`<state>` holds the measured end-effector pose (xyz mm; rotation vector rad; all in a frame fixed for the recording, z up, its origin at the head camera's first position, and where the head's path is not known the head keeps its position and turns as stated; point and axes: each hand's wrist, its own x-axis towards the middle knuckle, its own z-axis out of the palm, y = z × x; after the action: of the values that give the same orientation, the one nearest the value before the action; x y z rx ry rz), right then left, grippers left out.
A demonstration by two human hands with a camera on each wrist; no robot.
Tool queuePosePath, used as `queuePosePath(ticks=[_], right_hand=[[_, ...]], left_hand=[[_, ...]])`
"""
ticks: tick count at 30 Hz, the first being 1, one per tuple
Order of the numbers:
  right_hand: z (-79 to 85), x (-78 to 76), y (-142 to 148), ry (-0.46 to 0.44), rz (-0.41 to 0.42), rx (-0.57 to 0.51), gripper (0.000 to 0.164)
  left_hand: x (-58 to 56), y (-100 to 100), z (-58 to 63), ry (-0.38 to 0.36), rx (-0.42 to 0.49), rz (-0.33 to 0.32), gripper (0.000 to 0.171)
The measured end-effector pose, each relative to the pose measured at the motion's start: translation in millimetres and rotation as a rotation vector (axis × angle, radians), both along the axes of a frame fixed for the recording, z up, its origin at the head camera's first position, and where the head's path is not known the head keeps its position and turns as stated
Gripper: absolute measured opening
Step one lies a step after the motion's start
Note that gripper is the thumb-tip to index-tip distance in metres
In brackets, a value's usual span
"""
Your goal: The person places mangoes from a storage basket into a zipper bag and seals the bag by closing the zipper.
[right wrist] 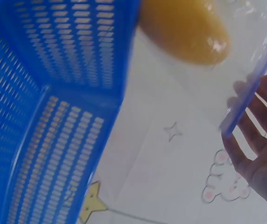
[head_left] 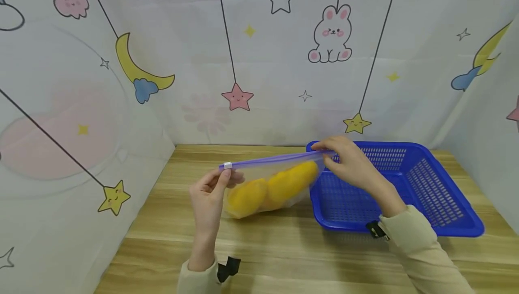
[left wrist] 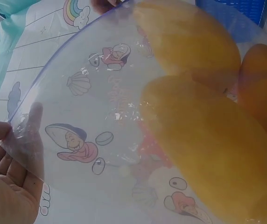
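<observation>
A clear zip bag (head_left: 259,176) with a purple top strip hangs between both hands, several yellow mangoes (head_left: 289,181) inside it. My left hand (head_left: 211,195) pinches the strip's left end, beside a white slider (head_left: 228,165). At the other end, my right hand (head_left: 344,159) holds the strip between thumb and fingers, above the near-left part of a blue basket. Printed cartoon figures show on the bag's film (left wrist: 77,144) in the left wrist view. The right wrist view has one mango (right wrist: 189,32) near the bag's corner.
A blue plastic basket (head_left: 442,181) with slotted walls stands on the right of the wooden table (head_left: 275,258), close to the bag. White cloth (head_left: 275,69) with cartoon prints rises behind the table and along both sides.
</observation>
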<state>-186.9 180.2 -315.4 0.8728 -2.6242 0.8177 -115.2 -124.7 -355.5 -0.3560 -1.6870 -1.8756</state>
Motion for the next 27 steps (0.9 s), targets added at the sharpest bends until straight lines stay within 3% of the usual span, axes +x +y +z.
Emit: queuePosePath(ticks=[7,13,21,27], right_hand=[[10.8,16.1,-38,0.116,0.031,-0.042,0.026],[14.6,29.8,-70,0.164,0.079,-0.115,0.025],[20.1,34.2,-109,0.250,0.157,-0.154,0.022],[24.3,36.1,-134,0.303,0.209,-0.148,0.022]], left_hand=[[0.4,1,1.3,0.004,-0.001,-0.005,0.025],[1.1,1,-0.4,0.013,0.000,-0.005,0.025],[2.5,0,0.3,0.006,0.000,-0.024,0.024],[3.4,-2,0.8,-0.027,-0.016,-0.002,0.022]])
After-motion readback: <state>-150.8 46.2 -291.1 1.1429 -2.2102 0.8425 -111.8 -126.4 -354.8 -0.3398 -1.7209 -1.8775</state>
